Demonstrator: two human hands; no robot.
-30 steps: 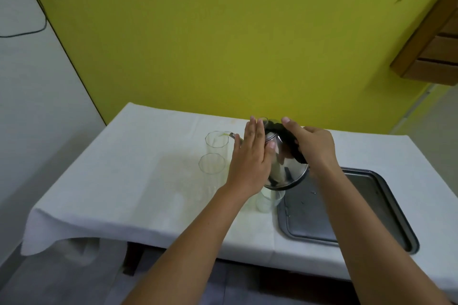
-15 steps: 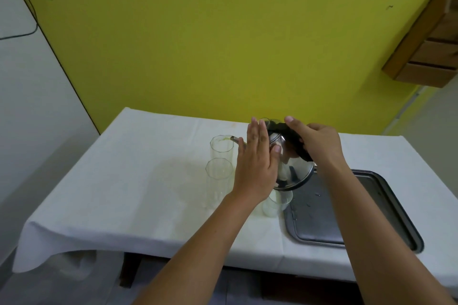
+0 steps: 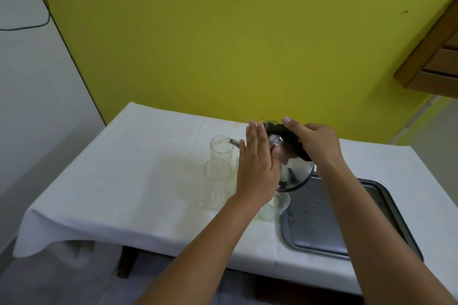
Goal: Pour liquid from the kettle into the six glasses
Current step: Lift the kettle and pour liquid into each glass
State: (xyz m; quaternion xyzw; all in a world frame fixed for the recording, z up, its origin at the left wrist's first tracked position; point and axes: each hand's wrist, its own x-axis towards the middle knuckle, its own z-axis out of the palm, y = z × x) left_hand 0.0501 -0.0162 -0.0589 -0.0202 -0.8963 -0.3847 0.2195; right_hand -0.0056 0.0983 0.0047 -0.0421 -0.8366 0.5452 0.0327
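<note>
Pouring carries on much as it did a second ago: on the left of the white-clothed table [image 3: 138,181], the far tall glass [image 3: 221,153] sits under the kettle's thin spout [image 3: 234,142], and a pale trace at its rim suggests liquid is entering, though the stream is too faint to confirm. Just in front of it, a second tall glass [image 3: 216,182] looks clear and empty. The left hand [image 3: 257,168] remains flat, fingers straight and together, pressed against the side of the steel kettle [image 3: 293,171], steadying rather than gripping. A shorter cup [image 3: 273,207] stands below the kettle's base. The right hand [image 3: 314,142] stays clenched around the dark handle [image 3: 295,143], holding the kettle tipped leftward; the tilt appears slightly steeper than before. At far right lies a metal tray [image 3: 322,225] dotted with droplets. Only some of the six glasses are visible; most filling seems still ahead. No brand, label or writing is readable anywhere.
</note>
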